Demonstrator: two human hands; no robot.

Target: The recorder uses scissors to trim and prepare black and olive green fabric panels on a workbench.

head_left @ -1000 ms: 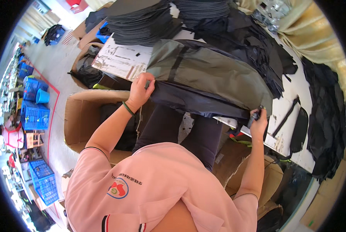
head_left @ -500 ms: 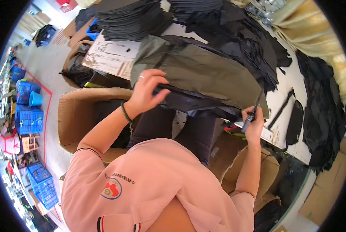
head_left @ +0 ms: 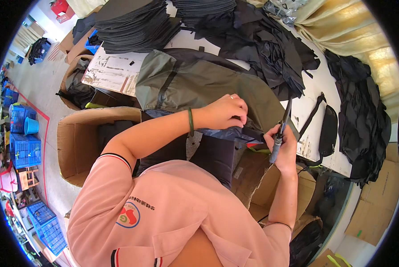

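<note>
Your olive bag (head_left: 199, 84) overhangs the table (head_left: 110, 73) edge; piles crowd it. Left hand (head_left: 224, 111) pinches its hem, right hand (head_left: 282, 142) grips scissors (head_left: 280, 129).

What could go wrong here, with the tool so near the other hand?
The right hand holds a thin dark tool close to the left hand, which pinches the olive-green bag; a slip might nick the fingers or the fabric. The bag overhangs the table edge and might slide off.
</note>
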